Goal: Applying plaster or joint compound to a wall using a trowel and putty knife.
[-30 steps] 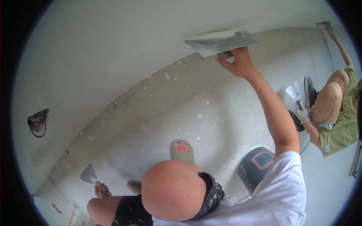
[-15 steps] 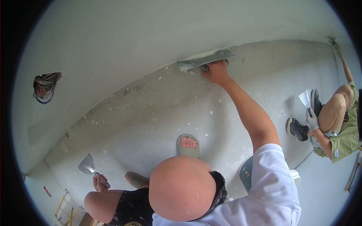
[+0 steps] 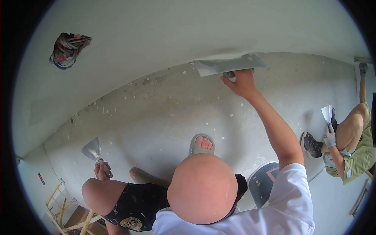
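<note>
My right hand (image 3: 243, 83) is closed round the handle of a wide finishing trowel (image 3: 231, 65). Its long metal blade rests against the foot of the pale wall (image 3: 164, 31), along the line where wall and floor meet. My right arm reaches far forward. Low on the left, beside my bent knee, my left hand (image 3: 103, 170) grips the handle of a putty knife (image 3: 92, 149). The blade of the knife points up and away from me, apart from the wall, with the floor behind it.
A dark bucket (image 3: 263, 185) stands by my right side. Wires fill a wall hole (image 3: 69, 50). A co-worker (image 3: 352, 147) squats at right, one gloved hand holding a scraper (image 3: 326, 113), the other raised to the wall. Yellow scaffolding (image 3: 58, 211) is behind left. Specks dot the concrete floor (image 3: 168, 105).
My view has shifted, bringing more of the bucket and scaffolding in. The trowel now sits further right in view and shows more of its blade face. My left hand still holds the putty knife.
</note>
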{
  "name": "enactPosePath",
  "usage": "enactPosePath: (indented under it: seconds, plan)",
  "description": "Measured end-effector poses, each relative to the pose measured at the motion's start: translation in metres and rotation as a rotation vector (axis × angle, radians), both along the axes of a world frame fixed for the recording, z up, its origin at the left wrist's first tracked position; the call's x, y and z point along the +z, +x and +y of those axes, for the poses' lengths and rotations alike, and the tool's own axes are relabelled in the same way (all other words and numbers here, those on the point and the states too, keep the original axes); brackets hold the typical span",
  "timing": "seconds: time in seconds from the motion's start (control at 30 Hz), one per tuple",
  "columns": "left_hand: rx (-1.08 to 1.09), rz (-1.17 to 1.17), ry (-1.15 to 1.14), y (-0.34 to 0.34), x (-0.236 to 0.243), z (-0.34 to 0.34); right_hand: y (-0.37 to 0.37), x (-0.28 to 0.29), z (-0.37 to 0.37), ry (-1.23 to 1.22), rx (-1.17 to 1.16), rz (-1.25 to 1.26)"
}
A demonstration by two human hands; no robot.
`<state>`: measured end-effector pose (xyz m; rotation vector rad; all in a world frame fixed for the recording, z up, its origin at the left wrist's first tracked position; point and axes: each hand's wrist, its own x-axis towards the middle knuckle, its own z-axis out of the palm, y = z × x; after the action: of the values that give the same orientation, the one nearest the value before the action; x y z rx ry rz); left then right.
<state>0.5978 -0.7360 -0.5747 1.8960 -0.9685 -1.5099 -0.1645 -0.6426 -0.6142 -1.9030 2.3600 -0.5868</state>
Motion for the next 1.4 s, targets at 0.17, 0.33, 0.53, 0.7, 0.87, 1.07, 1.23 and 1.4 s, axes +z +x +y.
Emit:
enactPosePath:
  seconds: [0.17, 0.33, 0.53, 0.7, 0.87, 1.07, 1.23, 1.4]
  plan:
    - [0.017, -0.041, -0.011, 0.012, 0.010, 0.003, 0.060, -0.063, -0.025, 0.058, 0.052, -0.081]
    - [0.040, -0.016, -0.009, 0.020, 0.006, 0.012, 0.072, -0.083, -0.049, 0.078, 0.022, -0.068]
    - [0.064, -0.009, -0.006, 0.025, 0.008, 0.010, 0.063, -0.044, -0.073, 0.278, 0.031, -0.045]
    - [-0.001, 0.096, -0.020, 0.014, 0.010, 0.001, 0.055, 0.032, -0.071, 0.079, 0.080, -0.179]
    - [0.024, 0.131, -0.023, 0.000, 0.005, -0.006, 0.101, 0.017, -0.062, -0.060, 0.033, -0.302]
    - [0.028, 0.166, -0.020, 0.001, 0.019, 0.001, 0.175, -0.049, -0.091, -0.010, 0.123, -0.108]
    - [0.050, 0.199, -0.053, 0.003, 0.026, 0.003, 0.186, -0.070, -0.113, -0.020, 0.141, 0.023]
    - [0.101, 0.221, -0.043, 0.012, 0.027, 0.009, 0.183, -0.023, -0.130, 0.288, 0.075, -0.164]
